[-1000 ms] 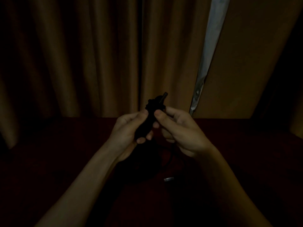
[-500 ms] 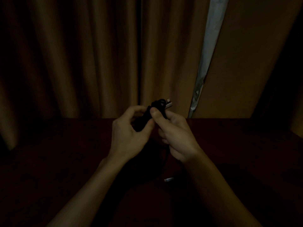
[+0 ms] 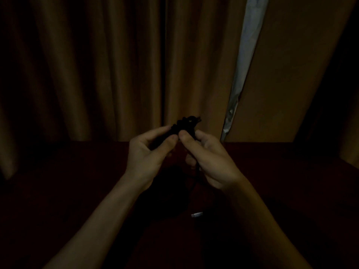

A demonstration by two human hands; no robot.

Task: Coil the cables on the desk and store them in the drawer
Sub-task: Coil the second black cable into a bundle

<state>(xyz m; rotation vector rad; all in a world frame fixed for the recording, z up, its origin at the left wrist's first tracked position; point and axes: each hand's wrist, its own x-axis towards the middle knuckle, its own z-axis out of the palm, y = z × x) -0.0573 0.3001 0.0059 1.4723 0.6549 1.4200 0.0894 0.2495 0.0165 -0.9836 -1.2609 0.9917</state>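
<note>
The head camera shows a dim scene. I hold a black cable bundle [image 3: 184, 126] up in front of me, above the dark red bench [image 3: 77, 191]. My left hand [image 3: 147, 152] grips the lower part of the bundle, with its fingers [image 3: 155, 131] curled over the far side and the thumb pressed on the near side. My right hand [image 3: 209, 158] pinches the cable just beside the left thumb, its thumb on top and the other fingers curled underneath. The coiled top of the bundle sticks out above both hands.

A loose strand hangs from between my hands toward the bench, hard to follow in the dark. A small silvery connector [image 3: 197, 214] lies on the bench near me, between my forearms. I cannot tell whether it belongs to this cable.

Brown curtains [image 3: 116, 65] hang behind the bench, with a pale strip [image 3: 246, 55] showing in the gap right of centre.
</note>
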